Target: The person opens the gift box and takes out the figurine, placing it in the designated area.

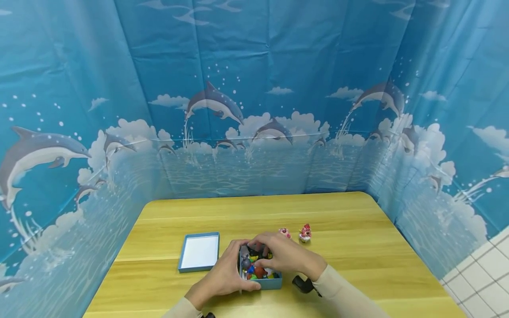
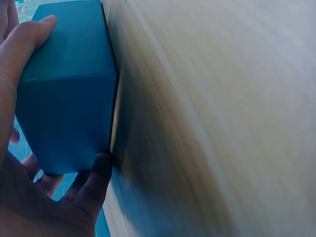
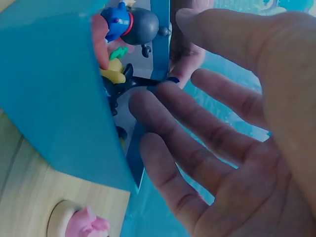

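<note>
A small blue box [image 1: 271,282] full of little toy figures [image 1: 256,270] stands on the wooden table [image 1: 254,212] near its front edge. My left hand [image 1: 232,268] grips the box's left side; in the left wrist view the thumb and fingers [image 2: 98,170] clasp the blue box [image 2: 69,98]. My right hand [image 1: 271,251] lies over the box's open top with its fingers straight. In the right wrist view those fingers [image 3: 197,123] reach beside the box wall [image 3: 54,98], close to a blue and grey figure [image 3: 132,22], holding nothing.
The box's blue lid [image 1: 199,251] lies upside down to the left of the box. Two small pink figures [image 1: 284,232] [image 1: 305,232] stand just behind the right hand. Blue dolphin-print curtains [image 1: 254,110] wall in the table on three sides.
</note>
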`<state>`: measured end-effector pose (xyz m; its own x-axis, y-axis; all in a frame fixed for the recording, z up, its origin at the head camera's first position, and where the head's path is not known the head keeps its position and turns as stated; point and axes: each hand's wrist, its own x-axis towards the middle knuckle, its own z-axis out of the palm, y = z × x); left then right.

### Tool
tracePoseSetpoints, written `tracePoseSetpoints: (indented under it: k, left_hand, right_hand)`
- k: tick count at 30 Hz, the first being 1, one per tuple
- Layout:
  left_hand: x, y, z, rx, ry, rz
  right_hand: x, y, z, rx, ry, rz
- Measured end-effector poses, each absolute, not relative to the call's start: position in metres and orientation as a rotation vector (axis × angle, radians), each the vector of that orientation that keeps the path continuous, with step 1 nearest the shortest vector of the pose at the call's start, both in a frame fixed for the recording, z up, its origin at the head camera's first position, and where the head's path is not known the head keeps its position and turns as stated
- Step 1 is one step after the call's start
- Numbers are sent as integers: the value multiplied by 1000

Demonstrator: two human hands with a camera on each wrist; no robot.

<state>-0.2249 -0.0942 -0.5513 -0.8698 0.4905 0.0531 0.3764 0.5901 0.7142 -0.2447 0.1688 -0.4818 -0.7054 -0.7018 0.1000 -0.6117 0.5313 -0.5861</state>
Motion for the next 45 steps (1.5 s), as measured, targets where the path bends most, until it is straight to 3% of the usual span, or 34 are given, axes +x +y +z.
tracePoseSetpoints:
  k: [45]
  left_hand:
    - [-231,-100,-549,748,2668,1122]
  right_hand:
    - [-269,126,-487,-1125,2452,-887]
